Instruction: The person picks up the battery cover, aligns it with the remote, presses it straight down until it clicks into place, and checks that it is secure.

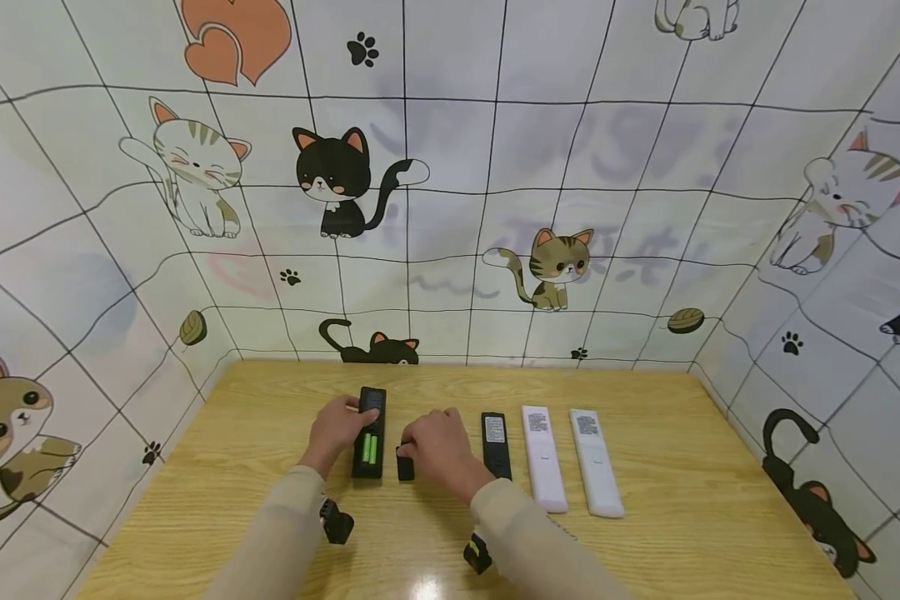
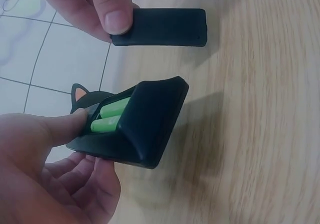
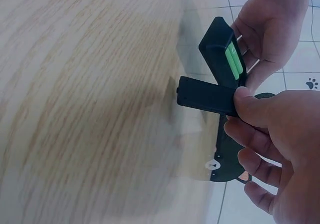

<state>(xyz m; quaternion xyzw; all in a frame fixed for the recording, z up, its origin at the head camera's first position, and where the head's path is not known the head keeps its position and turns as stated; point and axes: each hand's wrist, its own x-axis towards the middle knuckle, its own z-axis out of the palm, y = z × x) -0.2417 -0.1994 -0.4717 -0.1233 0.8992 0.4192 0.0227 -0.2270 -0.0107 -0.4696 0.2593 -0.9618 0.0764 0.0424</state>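
Note:
My left hand (image 1: 337,432) grips a black remote control (image 1: 370,421), thumb on top and fingers beneath. Its battery compartment lies uncovered, with two green batteries (image 2: 111,116) side by side inside. Just to the right, my right hand (image 1: 441,447) pinches one end of a black battery cover (image 3: 206,95) between thumb and fingers. The cover (image 2: 167,27) is apart from the remote, held beside it above the wooden table. In the right wrist view the cover's free end points away from my fingers.
Right of my hands lie a smaller black remote (image 1: 497,442), partly behind my right hand, and two white remotes (image 1: 544,467), (image 1: 597,471), all with labels showing. The wooden table (image 1: 660,450) meets a cat-patterned wall covering (image 1: 450,208) at back and sides.

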